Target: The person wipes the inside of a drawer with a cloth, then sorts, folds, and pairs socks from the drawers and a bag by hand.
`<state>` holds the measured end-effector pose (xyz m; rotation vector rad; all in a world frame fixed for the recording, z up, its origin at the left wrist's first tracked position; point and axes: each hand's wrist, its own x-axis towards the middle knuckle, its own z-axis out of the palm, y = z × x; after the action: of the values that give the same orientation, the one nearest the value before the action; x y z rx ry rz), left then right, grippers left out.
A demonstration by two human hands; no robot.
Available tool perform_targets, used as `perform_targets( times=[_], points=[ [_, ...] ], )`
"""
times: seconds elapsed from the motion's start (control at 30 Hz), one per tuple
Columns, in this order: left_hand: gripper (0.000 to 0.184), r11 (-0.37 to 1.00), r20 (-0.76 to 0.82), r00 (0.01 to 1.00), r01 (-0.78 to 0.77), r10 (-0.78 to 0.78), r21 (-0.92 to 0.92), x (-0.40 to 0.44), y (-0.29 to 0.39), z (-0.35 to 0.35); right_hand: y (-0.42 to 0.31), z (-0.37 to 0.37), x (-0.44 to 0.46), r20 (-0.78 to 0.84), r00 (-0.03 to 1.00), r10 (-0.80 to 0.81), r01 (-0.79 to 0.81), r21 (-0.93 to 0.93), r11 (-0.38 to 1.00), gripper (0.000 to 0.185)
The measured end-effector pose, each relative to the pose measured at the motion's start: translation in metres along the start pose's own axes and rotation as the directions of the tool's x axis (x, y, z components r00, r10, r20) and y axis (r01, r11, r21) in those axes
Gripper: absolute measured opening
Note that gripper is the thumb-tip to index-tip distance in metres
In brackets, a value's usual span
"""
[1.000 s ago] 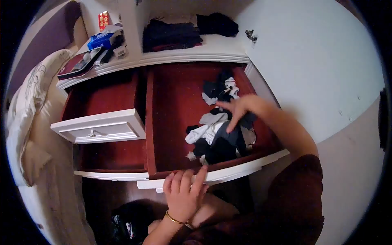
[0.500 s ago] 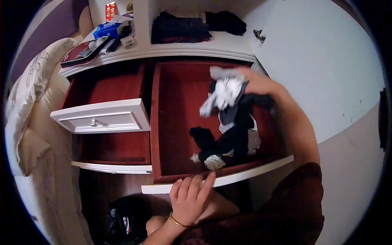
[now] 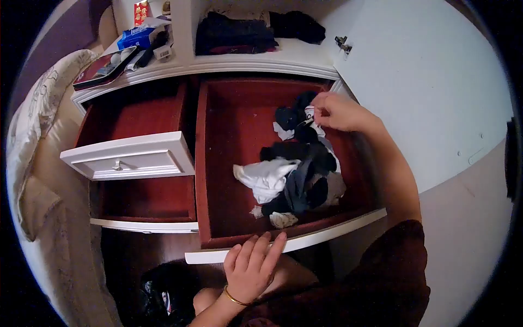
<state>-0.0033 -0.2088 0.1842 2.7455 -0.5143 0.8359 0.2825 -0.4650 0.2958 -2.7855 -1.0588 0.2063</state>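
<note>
Inside the pulled-out large drawer, my right hand is at the back right corner, fingers pinched on a small black-and-white garment, perhaps a sock. Dark bunched cloth lies beside those fingertips. Toward the front of the drawer is a heap of small garments: a white one, dark grey and black ones, and a balled pale one. My left hand, with a gold bangle at the wrist, rests its outstretched fingers on the top edge of the white drawer front.
Two smaller drawers stand open at left, the upper one with a white front. Folded dark clothes sit on the shelf above. A tissue pack and a tin lie beside it. A white door stands open at right; a black bag is below.
The white and dark garments that my right hand held above the drawer now lie on the front heap. My right hand has lowered to the cloth at the back right. My left hand stays put.
</note>
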Motion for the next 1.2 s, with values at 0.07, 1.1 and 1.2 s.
perform_targets(
  times=[0.07, 1.1, 1.2],
  points=[
    [0.038, 1.0, 0.01, 1.0, -0.003, 0.003, 0.017, 0.0, 0.0, -0.001, -0.002, 0.013, 0.008, -0.141, 0.984, 0.105, -0.127, -0.158, 0.979, 0.015],
    [0.08, -0.474, 0.526, 0.783, 0.344, -0.332, -0.811, 0.073, -0.055, -0.049, -0.204, 0.058, 0.046, -0.37, 0.928, 0.048, 0.354, 0.914, 0.2, 0.02],
    [0.075, -0.464, 0.498, 0.763, 0.294, -0.412, -0.835, 0.075, -0.064, -0.053, -0.227, 0.059, 0.044, -0.36, 0.927, -0.104, 0.374, 0.887, 0.271, 0.024]
  ],
)
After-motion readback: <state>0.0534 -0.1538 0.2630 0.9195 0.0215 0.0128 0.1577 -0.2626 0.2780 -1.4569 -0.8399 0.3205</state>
